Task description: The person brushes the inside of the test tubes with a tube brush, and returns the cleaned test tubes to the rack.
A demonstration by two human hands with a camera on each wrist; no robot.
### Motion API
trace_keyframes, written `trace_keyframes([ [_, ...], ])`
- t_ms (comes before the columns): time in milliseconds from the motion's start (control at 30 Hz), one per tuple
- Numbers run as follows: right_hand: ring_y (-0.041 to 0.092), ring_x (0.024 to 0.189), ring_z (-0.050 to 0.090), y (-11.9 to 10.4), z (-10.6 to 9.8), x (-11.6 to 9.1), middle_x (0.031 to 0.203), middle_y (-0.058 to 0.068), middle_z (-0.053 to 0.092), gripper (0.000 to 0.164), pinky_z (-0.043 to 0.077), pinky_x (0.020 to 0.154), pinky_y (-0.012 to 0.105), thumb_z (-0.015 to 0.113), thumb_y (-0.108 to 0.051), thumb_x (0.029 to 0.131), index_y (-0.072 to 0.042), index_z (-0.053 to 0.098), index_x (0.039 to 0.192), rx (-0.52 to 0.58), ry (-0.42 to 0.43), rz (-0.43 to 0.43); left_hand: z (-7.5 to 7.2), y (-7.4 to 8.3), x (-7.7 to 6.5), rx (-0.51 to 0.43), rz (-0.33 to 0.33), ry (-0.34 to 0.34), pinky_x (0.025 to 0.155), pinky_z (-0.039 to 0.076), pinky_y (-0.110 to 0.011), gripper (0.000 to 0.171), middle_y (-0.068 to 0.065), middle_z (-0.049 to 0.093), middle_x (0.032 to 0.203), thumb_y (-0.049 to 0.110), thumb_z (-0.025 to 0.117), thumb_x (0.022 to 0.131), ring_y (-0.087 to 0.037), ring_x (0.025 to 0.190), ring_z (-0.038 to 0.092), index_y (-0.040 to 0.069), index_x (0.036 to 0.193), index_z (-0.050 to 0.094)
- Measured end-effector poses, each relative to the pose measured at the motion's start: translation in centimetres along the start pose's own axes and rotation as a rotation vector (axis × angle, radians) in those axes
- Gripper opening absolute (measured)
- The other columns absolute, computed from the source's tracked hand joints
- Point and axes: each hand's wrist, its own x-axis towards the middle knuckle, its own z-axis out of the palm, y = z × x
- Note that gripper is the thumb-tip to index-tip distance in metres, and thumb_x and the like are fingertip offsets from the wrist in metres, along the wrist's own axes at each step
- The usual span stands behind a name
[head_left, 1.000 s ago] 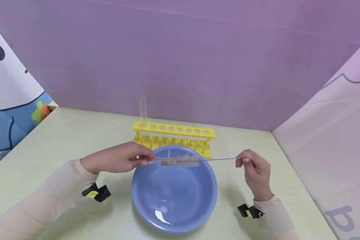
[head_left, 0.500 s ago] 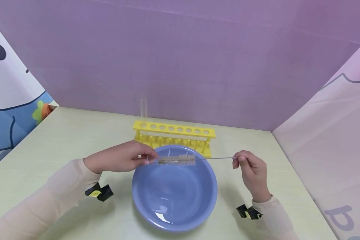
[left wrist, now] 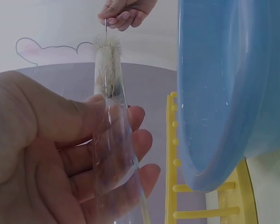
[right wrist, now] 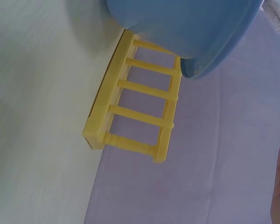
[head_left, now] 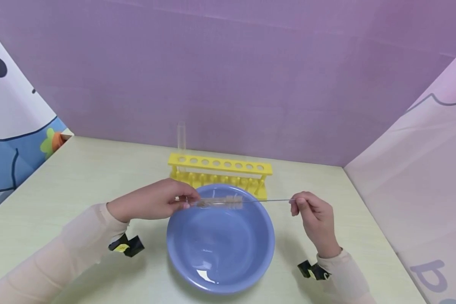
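while the left hand (head_left: 156,199) has thumb and fingers curled round a clear test tube (left wrist: 113,149), held sideways above the basin (head_left: 220,249) near its far rim, the right hand (head_left: 316,219) pinches the wire of a brush (head_left: 234,202), bristles partly in the tube's mouth. my worry: push that wire crooked or too hard and the tube could slip or crack. count: two tubes, the second tube (head_left: 181,135) upright at the left end of the rack (head_left: 220,164) near the bench (head_left: 110,169)'s far edge, one brush, one basin, one rack.
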Motion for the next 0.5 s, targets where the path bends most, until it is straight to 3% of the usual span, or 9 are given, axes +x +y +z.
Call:
trace_keyframes([
  [233,0.006,0.058,0.050,-0.61,0.37,0.04,0.061,0.002,0.054,0.017,0.043,0.052,0.018,0.048,0.014,0.090,0.010,0.059,0.078,-0.117,-0.011,0.101,0.05,0.17,0.08,0.030,-0.009,0.032,0.073,0.052,-0.024,0.021,0.004,0.066,0.094,0.001,0.064,0.086,-0.008,0.082,0.057,0.010,0.105,0.068],
  [500,0.006,0.052,0.048,-0.97,0.86,0.03,0.058,0.002,0.052,0.021,0.043,0.048,0.018,0.049,0.019,0.087,0.005,0.062,0.077,-0.221,-0.024,0.173,0.78,0.07,0.13,0.153,-0.028,0.109,0.076,0.054,-0.029,0.024,0.001,0.067,0.095,-0.001,0.064,0.085,-0.011,0.085,0.061,0.005,0.108,0.067],
])
